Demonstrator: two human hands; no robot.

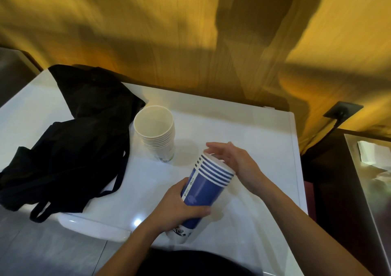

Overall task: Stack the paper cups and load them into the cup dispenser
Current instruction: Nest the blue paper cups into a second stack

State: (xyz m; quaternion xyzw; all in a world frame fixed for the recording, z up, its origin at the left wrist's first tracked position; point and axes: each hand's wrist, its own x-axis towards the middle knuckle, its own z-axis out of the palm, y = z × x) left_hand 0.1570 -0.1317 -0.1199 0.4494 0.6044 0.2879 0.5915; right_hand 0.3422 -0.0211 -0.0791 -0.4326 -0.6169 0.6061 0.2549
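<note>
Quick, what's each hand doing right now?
Left hand: closed around the blue cup stack, holding it tilted.
Right hand: open, palm flat against the stack's rims.

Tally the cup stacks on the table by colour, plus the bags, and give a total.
Blue cup stack: 1, held in the left hand, right hand at its rim.
White cup stack: 1, standing on the table.
Black bag: 1.
Total: 3.

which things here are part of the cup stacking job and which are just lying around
Job: blue cup stack held in the left hand, right hand at its rim; white cup stack.
Lying about: black bag; wall socket.
</note>
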